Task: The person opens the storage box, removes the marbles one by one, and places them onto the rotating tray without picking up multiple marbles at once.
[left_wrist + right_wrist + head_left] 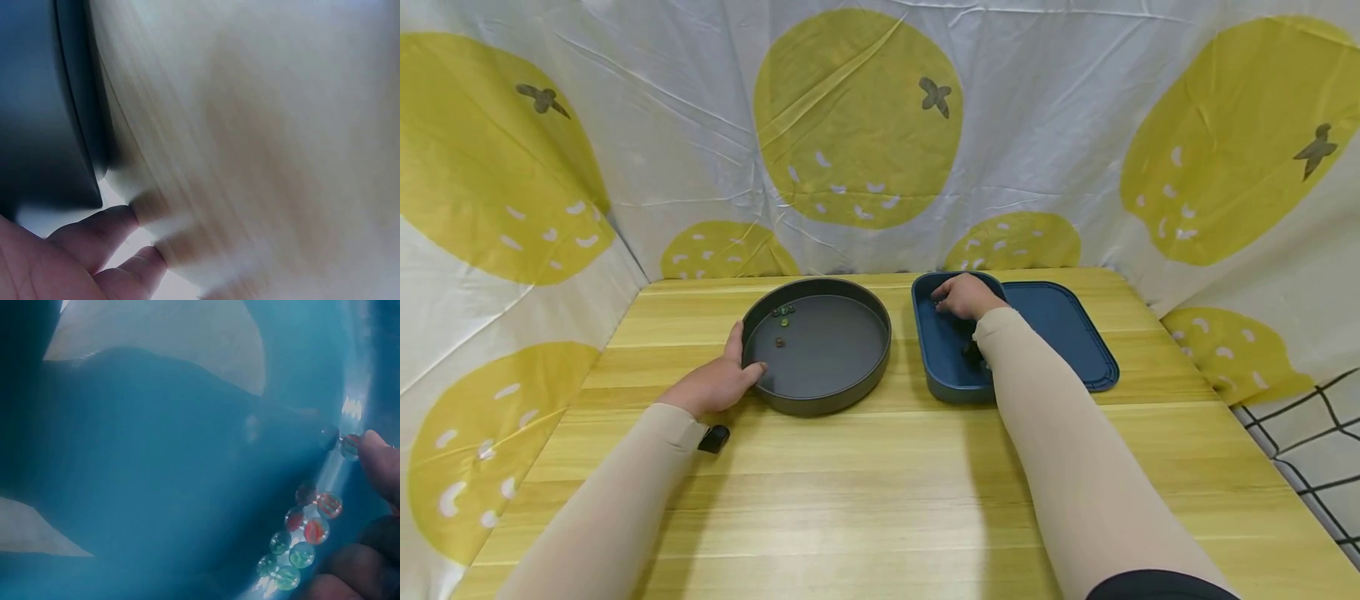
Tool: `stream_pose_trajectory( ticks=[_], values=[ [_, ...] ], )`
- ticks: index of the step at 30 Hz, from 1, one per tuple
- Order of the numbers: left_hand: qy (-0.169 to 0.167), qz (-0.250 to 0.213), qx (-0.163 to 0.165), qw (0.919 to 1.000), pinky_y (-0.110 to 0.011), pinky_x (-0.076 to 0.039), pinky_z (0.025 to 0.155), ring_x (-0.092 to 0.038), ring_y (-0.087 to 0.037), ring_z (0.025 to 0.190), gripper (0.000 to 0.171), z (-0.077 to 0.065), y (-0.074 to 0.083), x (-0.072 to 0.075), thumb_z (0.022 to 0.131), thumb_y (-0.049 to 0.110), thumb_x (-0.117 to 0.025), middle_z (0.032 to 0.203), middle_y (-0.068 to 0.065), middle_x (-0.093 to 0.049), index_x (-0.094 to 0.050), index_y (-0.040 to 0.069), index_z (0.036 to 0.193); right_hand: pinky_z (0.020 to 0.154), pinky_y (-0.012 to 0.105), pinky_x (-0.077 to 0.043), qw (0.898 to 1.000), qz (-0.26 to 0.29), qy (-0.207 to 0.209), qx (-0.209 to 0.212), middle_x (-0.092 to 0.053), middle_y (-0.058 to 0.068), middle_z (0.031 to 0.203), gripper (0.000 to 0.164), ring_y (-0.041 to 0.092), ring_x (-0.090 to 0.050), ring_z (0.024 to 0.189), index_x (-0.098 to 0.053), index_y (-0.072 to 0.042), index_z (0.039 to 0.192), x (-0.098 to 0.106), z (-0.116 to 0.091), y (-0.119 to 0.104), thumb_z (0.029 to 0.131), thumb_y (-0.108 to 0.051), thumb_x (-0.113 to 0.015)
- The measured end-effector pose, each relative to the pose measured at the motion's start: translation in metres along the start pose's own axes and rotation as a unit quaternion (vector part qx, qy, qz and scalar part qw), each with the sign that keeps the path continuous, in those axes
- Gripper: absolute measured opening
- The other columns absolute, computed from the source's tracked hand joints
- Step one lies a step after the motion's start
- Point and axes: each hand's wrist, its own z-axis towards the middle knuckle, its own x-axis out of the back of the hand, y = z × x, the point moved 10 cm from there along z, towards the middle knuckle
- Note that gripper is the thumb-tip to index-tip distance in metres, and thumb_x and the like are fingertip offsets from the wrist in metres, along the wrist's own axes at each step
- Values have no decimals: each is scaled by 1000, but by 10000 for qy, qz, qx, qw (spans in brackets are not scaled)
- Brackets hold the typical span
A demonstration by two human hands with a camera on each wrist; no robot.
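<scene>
Far left, out toward 9 o'clock — white fabric curtain printed with yellow fruit [700,108], running behind the whole pale wooden tabletop [850,500]. Person's left hand [718,385], in a beige sleeve, lies at the 8-to-9 o'clock side of a round, dark grey, shallow pan [842,342]; fingers extended along the outer wall, thumb spread apart from them and reaching to the rim. Left wrist view: fingertips low beside the pan, near the wood.

Inside the pan, small green glass marbles [785,310] cluster toward 10 o'clock; one reddish-brown marble [779,342] sits near 9 o'clock.

At the pan's 3 o'clock, well clear of it: deep blue rectangular tray with rounded corners [958,393]. Right hand [964,296] reaches into it, around 12 o'clock. Right wrist view: a fingertip touches a clear red-streaked glass marble [351,447] by the tray wall, other fingers bent — pinch or mere contact, cannot tell. Below, red and green marbles [315,530] line the wall, seemingly doubled by reflection.

Just beside the tray, at its 3 o'clock: flat dark-blue rectangular panel [1060,325], lying on the wood, partly covered by the right sleeve
</scene>
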Motion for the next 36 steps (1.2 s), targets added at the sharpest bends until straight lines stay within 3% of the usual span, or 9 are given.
stream_pose_trajectory(
  ticks=[15,27,36],
  values=[
    [8,-57,-16,10000,-64,-37,118,-39,-52,150,99,0,1,1,111,53,-38,169,-37,-14,34,8,160,113,49,-49,9982,-550,-230,87,-64,16,148,35,35,-60,135,-71,-7,138,-7,-2,-1,105,-14,-64],
    [33,178,-51,9998,-64,-40,116,-47,-53,144,98,-1,2,0,111,53,-36,163,-41,-27,36,6,159,113,49,-49,9989,-164,-416,-149,-62,17,150,37,36,-57,139,-67,-6,142,-10,-7,3,107,-16,-61],
    [-7,152,-30,9999,-62,-43,114,-49,-52,143,98,-1,1,0,111,52,-36,165,-40,-24,34,5,160,115,49,-48,9991,-94,-361,-177,-63,15,148,36,36,-55,142,-68,-6,140,-10,-8,2,106,-16,-63]
  ],
)
